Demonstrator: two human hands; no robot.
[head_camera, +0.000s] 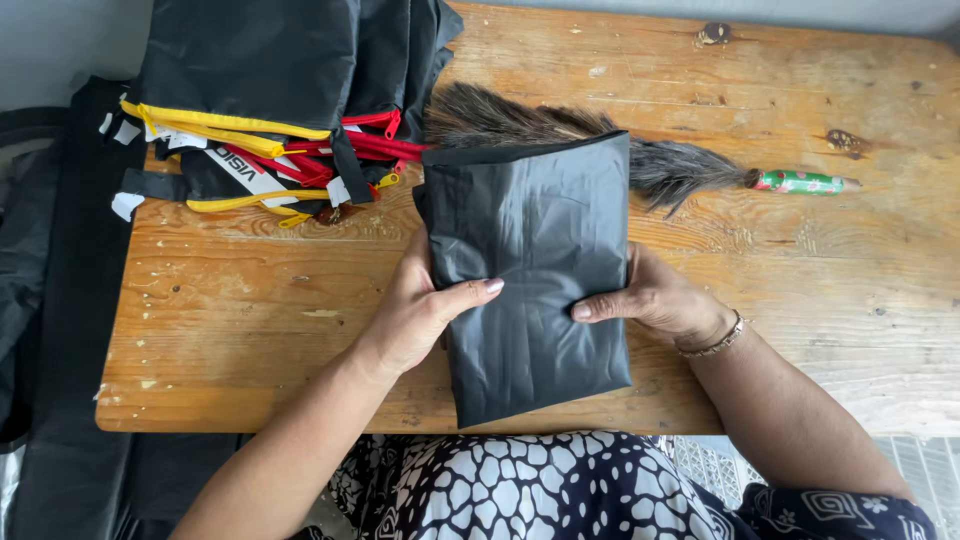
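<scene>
Both hands grip the folded black shiny fabric piece (530, 270) at the wooden table's (250, 320) near edge, left hand (425, 310) and right hand (655, 300) clasping opposite sides, apparently mid-fold; next move likely needs flattening it.

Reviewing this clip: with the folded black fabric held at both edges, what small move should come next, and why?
Probably press the folded black fabric flat on the wooden table. Left hand and right hand grip its side edges, its surface looks wrinkled, and its near end overhangs the table edge.
</scene>
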